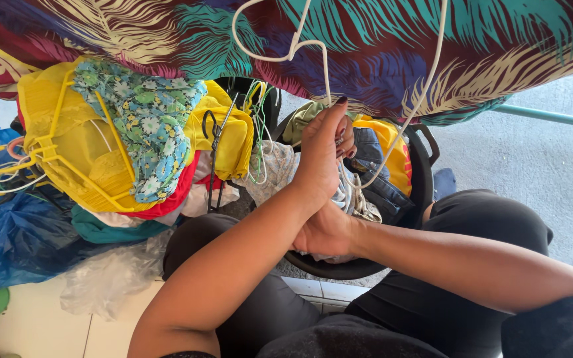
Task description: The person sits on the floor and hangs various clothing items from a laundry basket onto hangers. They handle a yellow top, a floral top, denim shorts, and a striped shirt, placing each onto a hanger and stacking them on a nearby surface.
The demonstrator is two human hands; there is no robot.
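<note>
My left hand (318, 156) is raised over a black basket (427, 174) and is shut on the stem of a white plastic hanger (280, 56), whose hook rises against the leaf-print fabric above. One hanger arm slants down on the right to the clothes in the basket. My right hand (326, 233) crosses beneath my left wrist and rests on a pale patterned cloth (359, 202) at the basket's near side; its fingers are hidden. The basket also holds a denim piece (369, 149) and a yellow-orange garment (392, 142).
A big leaf-print fabric (485, 40) hangs across the top. To the left lies a pile with a yellow garment (67, 142) on a yellow hanger, a floral cloth (144, 116), a black hanger (213, 156) and a blue plastic bag (14, 235). Concrete floor (552, 172) lies on the right.
</note>
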